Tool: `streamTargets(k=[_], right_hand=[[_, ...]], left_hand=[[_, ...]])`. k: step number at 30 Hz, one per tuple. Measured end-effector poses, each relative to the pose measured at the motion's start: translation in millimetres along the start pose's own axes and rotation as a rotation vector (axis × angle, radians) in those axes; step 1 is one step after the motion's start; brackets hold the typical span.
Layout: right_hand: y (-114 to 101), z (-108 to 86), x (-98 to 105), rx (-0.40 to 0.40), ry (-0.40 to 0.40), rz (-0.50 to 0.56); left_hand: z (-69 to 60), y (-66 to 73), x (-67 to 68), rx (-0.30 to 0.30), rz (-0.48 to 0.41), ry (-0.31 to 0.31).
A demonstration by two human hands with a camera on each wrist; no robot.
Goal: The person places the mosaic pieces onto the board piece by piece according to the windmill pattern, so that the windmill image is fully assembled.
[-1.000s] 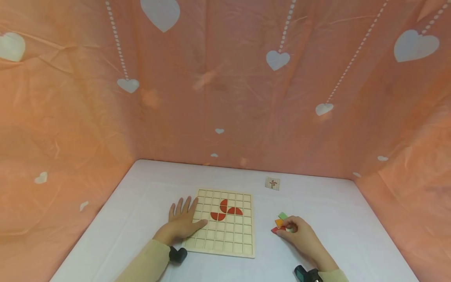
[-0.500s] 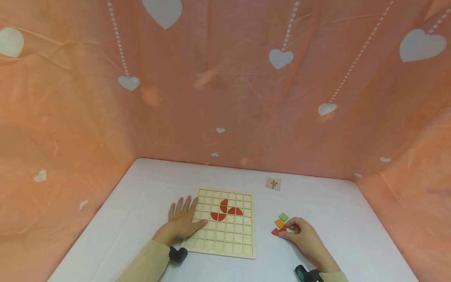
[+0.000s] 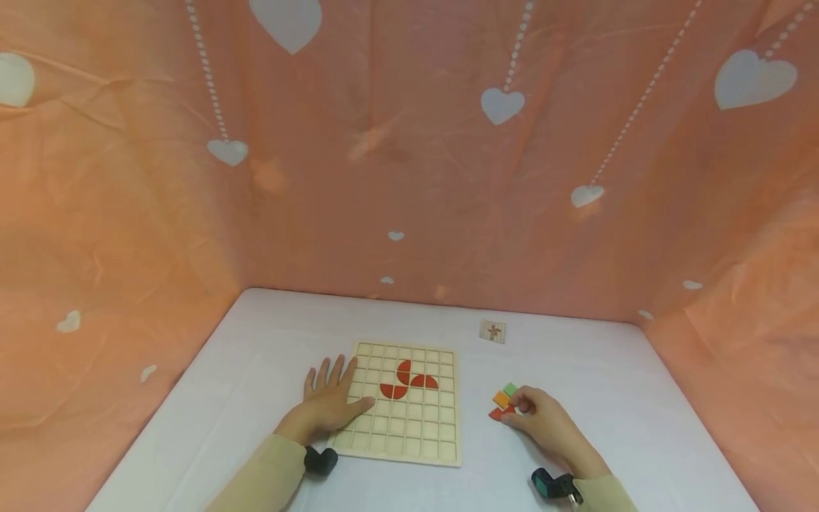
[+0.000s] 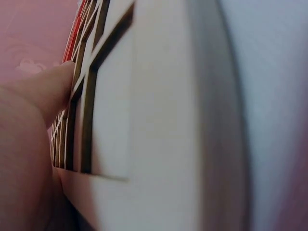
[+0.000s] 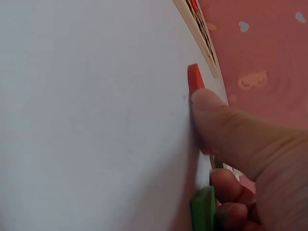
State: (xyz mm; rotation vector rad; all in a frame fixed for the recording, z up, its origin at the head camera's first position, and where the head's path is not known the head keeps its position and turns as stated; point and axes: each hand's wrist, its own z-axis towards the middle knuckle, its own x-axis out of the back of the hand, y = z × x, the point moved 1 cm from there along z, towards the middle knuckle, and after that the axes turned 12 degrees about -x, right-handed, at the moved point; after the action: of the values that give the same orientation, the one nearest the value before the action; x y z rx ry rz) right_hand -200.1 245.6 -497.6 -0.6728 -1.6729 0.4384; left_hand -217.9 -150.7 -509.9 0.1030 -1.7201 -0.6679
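Nearest, at the bottom of the head view: pale yellow sleeves (image 3: 259, 475), with a black wrist camera (image 3: 320, 461) on each arm. Just beyond, at the left edge of a wooden grid board (image 3: 413, 429), a left hand (image 3: 328, 407) with fingers straight and spread, nothing grasped; thumb laid over the squares, apparently to keep the wood from sliding. To the right of the board, a right hand (image 3: 542, 419) grasping a red piece (image 3: 509, 410) between thumb and forefinger, other fingers curled inward. A low grip close to the white tabletop (image 3: 269, 341), probably because of so thin an edge; impossible to tell whether lifted or not. Just left of the pinch, a second red piece (image 3: 495, 414); a little beyond, an orange piece (image 3: 502, 399), then a green piece (image 3: 510, 389), all clustered, seemingly for easy reach. In the right wrist view, a green block (image 5: 204, 209) beside the curled fingers; cannot tell whether the same one. Around the board's middle and far part, three red half-rounds (image 3: 424, 382), arranged like pinwheel blades, probably held in place by the recessed squares. Farther back, a small card (image 3: 493, 331), printed figure upward, likely for easy viewing. Farthest, an orange-pink curtain (image 3: 409, 185) with pale hearts (image 3: 502, 107).
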Motion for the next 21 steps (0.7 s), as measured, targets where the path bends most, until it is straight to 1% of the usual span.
streamTargets(k=[5,10,16,19,21], right_hand=[[-4.4,-2.5,-1.7,0.003,0.022,-0.007],[-9.3,-7.0,-4.2,0.011,0.025,-0.01],[-13.1,-9.6,-3.6,0.061,0.062,-0.062],[-17.7,-11.0,-5.4,0.062,0.07,-0.037],[-23.3,-11.9,-9.5,0.057,0.056,0.011]], left_hand=[[-1.2,1.0,0.4,-0.002,-0.007,0.005],[-1.7,0.6,-0.4,-0.011,-0.007,0.008],[-2.5,1.4,2.2,-0.021,-0.008,0.017],[-2.5,1.6,2.2,-0.014,0.0,0.009],[-2.7,1.6,2.0,-0.012,0.001,0.009]])
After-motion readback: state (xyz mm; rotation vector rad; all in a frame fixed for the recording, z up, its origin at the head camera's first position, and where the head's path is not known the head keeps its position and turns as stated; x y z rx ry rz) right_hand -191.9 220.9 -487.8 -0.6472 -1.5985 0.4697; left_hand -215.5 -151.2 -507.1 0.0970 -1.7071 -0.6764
